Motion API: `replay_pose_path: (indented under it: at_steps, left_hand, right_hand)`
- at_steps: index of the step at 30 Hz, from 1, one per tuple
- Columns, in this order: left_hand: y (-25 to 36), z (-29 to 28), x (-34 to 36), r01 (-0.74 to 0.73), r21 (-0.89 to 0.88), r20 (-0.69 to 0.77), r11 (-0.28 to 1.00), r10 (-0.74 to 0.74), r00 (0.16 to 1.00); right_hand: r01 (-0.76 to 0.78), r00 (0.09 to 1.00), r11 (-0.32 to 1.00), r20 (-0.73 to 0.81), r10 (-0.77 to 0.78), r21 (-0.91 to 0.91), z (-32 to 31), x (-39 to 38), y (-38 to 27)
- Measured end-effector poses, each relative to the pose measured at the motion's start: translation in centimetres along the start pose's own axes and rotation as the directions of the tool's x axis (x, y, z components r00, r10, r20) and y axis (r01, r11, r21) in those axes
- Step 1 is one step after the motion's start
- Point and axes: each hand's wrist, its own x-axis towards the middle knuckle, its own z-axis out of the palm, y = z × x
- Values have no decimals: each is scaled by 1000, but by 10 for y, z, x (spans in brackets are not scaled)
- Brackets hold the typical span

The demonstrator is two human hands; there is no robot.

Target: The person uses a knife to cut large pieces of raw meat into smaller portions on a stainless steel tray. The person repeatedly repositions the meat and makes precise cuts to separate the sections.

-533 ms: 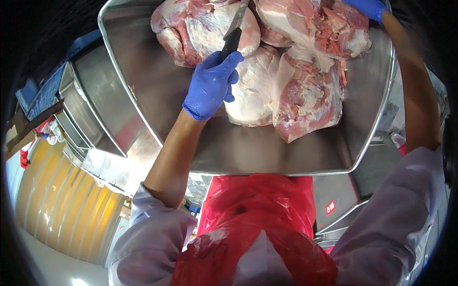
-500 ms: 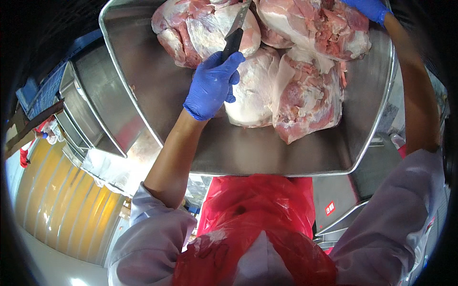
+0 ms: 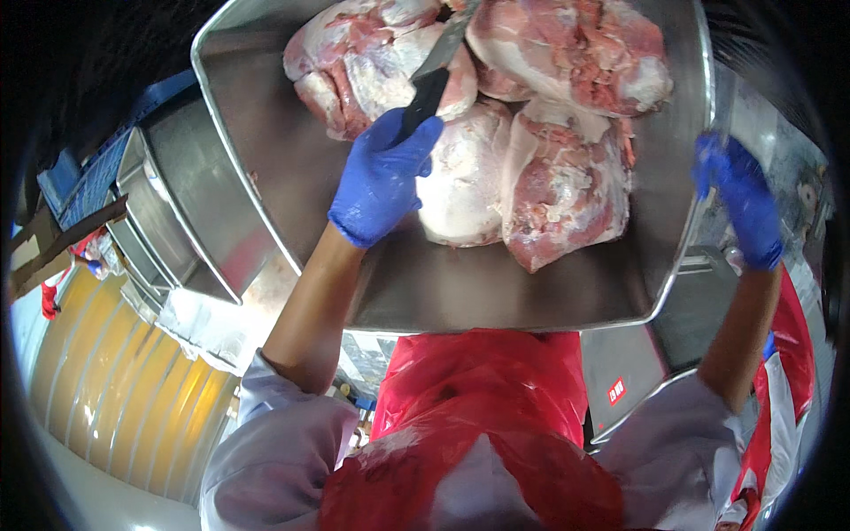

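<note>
My left hand (image 3: pixel 379 181), in a blue glove, is closed round the black handle of a knife (image 3: pixel 431 88). The blade points up and away, over the large raw meat cuts (image 3: pixel 467 181) with pale fat and red flesh. Several of these cuts lie piled in a deep metal bin (image 3: pixel 496 296) in front of me. My right hand (image 3: pixel 742 203), also blue-gloved, is at the bin's right rim, off the meat. Its fingertips meet the rim in the picture, but motion blur hides whether they grip it.
More metal bins (image 3: pixel 208 195) stand to the left, with a blue crate (image 3: pixel 93 181) beyond them. A yellow ribbed curtain (image 3: pixel 133 380) hangs at lower left. Close on my right is another person in a red apron (image 3: pixel 797 345). A grey metal container (image 3: pixel 624 376) sits beside my apron.
My right hand has come back toward me from the far right of the bin to its right rim. The left hand and knife have shifted slightly nearer. Another person now shows at right.
</note>
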Motion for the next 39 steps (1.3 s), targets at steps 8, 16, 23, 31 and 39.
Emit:
replay_pose_path:
  at_steps: [8,16,23,31,39]
  left_hand:
    - [-2,7,-29,-4,-2,27,1000,4,1000]
    - [19,29,-50,-74,115,17,991,72,997]
    - [59,6,-33,-542,659,245,521,532,810]
    - [191,34,-44,-459,876,371,149,399,839]
    - [223,71,-21,-525,753,647,-396,306,698]
  right_hand:
    - [147,780,958,-567,-266,-247,3,-99,145]
    - [-372,633,924,-753,181,-90,-46,-100,180]
    - [-54,641,883,-695,-326,-465,-56,-79,208]
    - [64,754,963,-645,124,260,-4,-57,181]
    - [151,671,980,-742,-3,132,76,-33,170]
